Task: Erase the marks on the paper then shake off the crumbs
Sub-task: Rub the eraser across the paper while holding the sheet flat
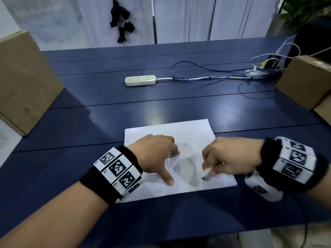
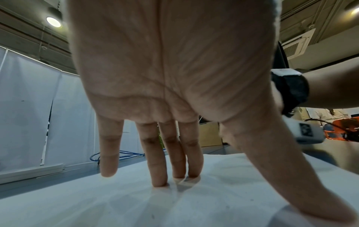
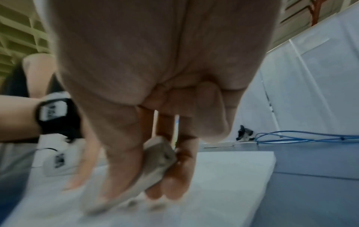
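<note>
- Nearest the head camera are the two forearms, each with a black wristband carrying printed markers; both reach over a dark blue table (image 1: pixel 75 158).
- The left hand (image 1: pixel 155 154) is spread on the left half of the paper (image 1: pixel 179 129). Its fingers (image 2: pixel 157 169) are straight with the tips pressing the sheet, and the thumb is set apart nearer the body. It curls round nothing.
- The paper lies flat on the table's near part, between the two hands. It looks thin, light and limp, and faint wrinkles radiate from the pressing fingertips. It would likely slide or crease under rubbing unless pinned close to the work. For the shake, the free edges seem the place to take it.
- The right hand (image 1: pixel 231 156) pinches a whitish eraser (image 3: pixel 155 162) between thumb and fingers, with its dark tip on the sheet near the right edge. Blur there suggests rubbing.
- Any marks are too faint to make out. Small specks near the eraser may be crumbs.
</note>
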`<action>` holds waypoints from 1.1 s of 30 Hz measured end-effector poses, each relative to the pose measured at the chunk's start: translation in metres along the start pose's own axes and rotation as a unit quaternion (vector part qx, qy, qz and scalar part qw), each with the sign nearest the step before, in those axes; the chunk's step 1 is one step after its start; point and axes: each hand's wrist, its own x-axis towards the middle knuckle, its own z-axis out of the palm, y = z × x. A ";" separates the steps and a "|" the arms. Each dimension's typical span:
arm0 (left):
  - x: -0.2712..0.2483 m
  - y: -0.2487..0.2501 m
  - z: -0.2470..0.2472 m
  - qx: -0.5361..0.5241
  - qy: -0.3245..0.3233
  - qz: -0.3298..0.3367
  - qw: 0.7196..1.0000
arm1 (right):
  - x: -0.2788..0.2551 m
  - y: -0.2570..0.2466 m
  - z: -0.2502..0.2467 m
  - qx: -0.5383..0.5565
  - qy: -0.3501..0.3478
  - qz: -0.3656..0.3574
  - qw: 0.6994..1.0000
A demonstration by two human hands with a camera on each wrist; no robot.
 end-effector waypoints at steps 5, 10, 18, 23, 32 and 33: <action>0.000 0.001 -0.001 0.001 0.001 0.002 1.000 | 0.024 0.022 -0.013 -0.064 0.099 0.109 0.987; 0.002 0.000 0.000 0.005 -0.003 -0.003 1.000 | -0.004 0.001 0.002 -0.025 -0.001 0.004 1.000; 0.001 0.002 -0.002 0.004 -0.004 -0.001 1.000 | 0.022 0.024 -0.012 -0.063 0.102 0.118 0.986; 0.002 0.001 0.000 -0.001 -0.003 -0.004 1.000 | -0.011 -0.005 0.003 -0.028 0.003 -0.031 0.999; 0.001 0.005 -0.002 -0.004 0.001 -0.007 1.000 | 0.015 0.020 -0.007 -0.120 0.091 0.110 0.982; 0.001 0.004 -0.002 -0.004 0.003 -0.008 1.000 | 0.008 0.015 -0.005 -0.112 0.072 0.085 0.988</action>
